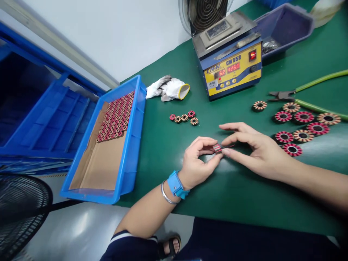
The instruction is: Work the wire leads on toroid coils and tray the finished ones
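My left hand [197, 161], with a blue wrist strap and a metal bangle, pinches a small red wound coil ring [217, 148] just above the green mat [168, 156]. My right hand [248, 146] meets it from the right; its thumb and forefinger pinch the thin wire ends sticking out of the ring, other fingers spread. Several more coil rings [301, 127] lie in a loose group on the mat to the right, and a small cluster of little coil rings [185, 117] lies farther back.
A blue tray [133, 145] lined with cardboard holds rows of coil rings at left. A blue and yellow solder pot [231, 65] with lit displays stands at the back, a dark bin [285, 25] beside it. Green-handled cutters [293, 96] and a white glove [168, 88] lie on the mat.
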Tool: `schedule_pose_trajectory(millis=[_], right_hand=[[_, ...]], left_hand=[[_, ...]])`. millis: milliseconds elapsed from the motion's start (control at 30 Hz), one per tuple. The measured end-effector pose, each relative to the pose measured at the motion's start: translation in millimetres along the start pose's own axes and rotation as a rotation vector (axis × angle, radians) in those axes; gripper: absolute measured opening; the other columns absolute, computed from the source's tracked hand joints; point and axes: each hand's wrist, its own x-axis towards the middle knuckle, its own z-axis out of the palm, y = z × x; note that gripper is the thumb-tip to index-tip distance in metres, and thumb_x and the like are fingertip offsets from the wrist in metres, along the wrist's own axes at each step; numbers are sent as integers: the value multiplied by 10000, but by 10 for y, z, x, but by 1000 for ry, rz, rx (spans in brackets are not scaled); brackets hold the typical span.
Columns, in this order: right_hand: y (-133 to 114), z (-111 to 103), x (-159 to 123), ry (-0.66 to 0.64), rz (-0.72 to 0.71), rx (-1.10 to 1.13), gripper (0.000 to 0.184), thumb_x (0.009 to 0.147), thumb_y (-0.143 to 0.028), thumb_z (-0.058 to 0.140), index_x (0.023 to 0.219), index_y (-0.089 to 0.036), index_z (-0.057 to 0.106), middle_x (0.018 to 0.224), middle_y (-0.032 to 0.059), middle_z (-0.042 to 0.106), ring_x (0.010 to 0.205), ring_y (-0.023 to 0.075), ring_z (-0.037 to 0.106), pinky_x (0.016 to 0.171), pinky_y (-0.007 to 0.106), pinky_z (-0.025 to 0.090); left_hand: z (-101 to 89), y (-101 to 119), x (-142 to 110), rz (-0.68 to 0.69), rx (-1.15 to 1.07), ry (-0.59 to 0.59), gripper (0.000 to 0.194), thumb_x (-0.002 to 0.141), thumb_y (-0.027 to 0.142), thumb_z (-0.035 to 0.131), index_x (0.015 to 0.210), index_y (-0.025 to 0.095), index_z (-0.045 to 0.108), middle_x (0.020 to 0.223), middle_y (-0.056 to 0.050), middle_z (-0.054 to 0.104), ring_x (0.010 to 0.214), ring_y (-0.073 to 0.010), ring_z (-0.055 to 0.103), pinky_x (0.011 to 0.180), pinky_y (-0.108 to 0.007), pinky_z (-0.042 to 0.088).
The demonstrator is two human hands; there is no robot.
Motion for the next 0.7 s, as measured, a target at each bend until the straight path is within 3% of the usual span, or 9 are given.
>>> schedule_pose_trajectory(millis=[100, 267, 467, 567, 700], right_hand=[[32, 7, 18, -55, 19, 16, 177, 948, -360, 649, 834, -247, 723, 1270, 108, 673, 1182, 311, 670, 1010, 495, 540], [-6, -1, 16, -63, 53, 24, 153, 920, -361, 670, 820, -263, 731, 1261, 92, 684, 1128, 315, 686, 960, 477, 548], [13, -41, 54, 116, 168, 81, 208, 843, -313, 666, 648, -240, 653, 1095, 68, 757, 1002, 295, 706, 858, 445, 545], [20, -49, 84, 128, 219, 174, 163, 869, -368, 659, 766, -246, 693, 1112, 57, 764, 1029, 276, 705, 892, 431, 548], [3, -47, 96, -4, 139, 163, 150, 844, -397, 729, 888, -253, 742, 1133, 71, 747, 1048, 283, 703, 972, 453, 533]], left_hand=[[4, -9, -3, 4, -40, -14, 298, 800, 239, 827, 1049, 151, 690, 1038, -67, 683, 879, -133, 716, 816, -243, 660], [0, -5, -2, -35, -67, -39, 282, 801, 243, 819, 1033, 161, 681, 1016, -52, 670, 877, -130, 707, 815, -249, 657], [-11, 31, 11, -105, -125, -58, 274, 795, 199, 795, 1027, 160, 654, 1026, -49, 646, 779, -85, 681, 701, -168, 619], [-22, 47, 15, -91, -173, -73, 263, 798, 163, 770, 1037, 166, 659, 1031, -45, 615, 822, -88, 682, 728, -164, 624], [-27, 56, 14, -38, -169, -112, 251, 812, 157, 739, 1048, 181, 656, 1059, -52, 606, 877, -111, 677, 816, -229, 648]])
